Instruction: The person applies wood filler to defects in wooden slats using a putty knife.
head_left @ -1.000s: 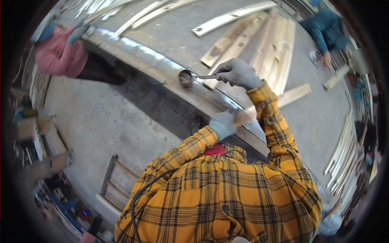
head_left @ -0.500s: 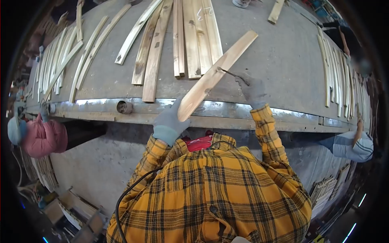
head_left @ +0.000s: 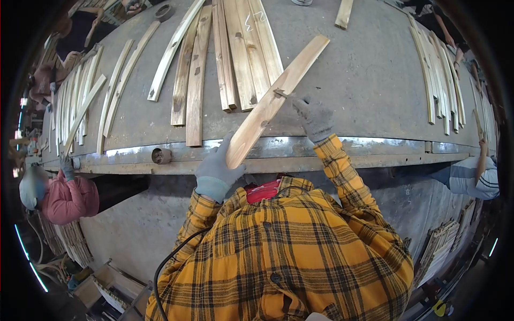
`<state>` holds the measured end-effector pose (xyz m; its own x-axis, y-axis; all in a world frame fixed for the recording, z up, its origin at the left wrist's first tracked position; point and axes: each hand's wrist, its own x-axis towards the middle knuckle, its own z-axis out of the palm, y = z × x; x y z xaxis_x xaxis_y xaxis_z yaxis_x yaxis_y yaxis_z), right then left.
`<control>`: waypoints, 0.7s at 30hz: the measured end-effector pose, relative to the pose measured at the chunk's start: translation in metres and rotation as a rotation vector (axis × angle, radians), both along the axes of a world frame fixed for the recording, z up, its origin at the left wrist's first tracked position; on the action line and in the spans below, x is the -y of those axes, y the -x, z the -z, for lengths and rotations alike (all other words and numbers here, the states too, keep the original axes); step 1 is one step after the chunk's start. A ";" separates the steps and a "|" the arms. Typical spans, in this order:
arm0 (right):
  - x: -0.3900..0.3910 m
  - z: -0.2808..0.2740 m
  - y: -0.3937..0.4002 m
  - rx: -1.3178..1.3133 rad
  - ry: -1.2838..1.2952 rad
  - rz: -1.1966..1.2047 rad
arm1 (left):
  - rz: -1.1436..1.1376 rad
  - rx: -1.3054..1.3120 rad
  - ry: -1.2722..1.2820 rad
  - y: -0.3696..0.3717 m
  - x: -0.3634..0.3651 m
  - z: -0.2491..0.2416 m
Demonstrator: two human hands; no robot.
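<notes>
Nearest the camera, the left hand [head_left: 217, 168] in a grey glove sits at the near edge of the table [head_left: 369, 80], fingers wrapped around the lower end of a wooden slat [head_left: 273, 101]. The elbow is bent and tucked close to the yellow plaid shirt [head_left: 289, 251]. The slat runs slantwise from that grip, over the metal rim [head_left: 375, 147] of the table, up and away to the right.

Further out, the right hand [head_left: 315, 116], also gloved, reaches over the rim with the wrist raised. Its fingers are closed on a thin metal tool [head_left: 281, 94], whose tip touches the slat about midway along.

A small can [head_left: 159, 155] rests on the rim to the left.

Beyond the hands, a bundle of planks [head_left: 235, 53] lies just left of the slat. Bare tabletop opens to the right, up to the strips [head_left: 436, 80] near the far right edge.
</notes>
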<state>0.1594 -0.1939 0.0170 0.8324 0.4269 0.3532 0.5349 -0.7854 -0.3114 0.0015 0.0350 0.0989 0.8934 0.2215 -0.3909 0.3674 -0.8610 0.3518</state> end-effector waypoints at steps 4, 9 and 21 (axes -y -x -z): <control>0.003 -0.012 0.003 -0.015 -0.093 -0.071 | 0.015 0.034 0.015 0.001 0.000 0.003; -0.001 0.001 -0.001 -0.138 -0.115 -0.012 | 0.024 0.018 -0.013 -0.001 -0.003 -0.001; -0.001 -0.008 0.007 -0.328 -0.366 -0.127 | -0.006 0.054 0.110 -0.003 -0.015 0.007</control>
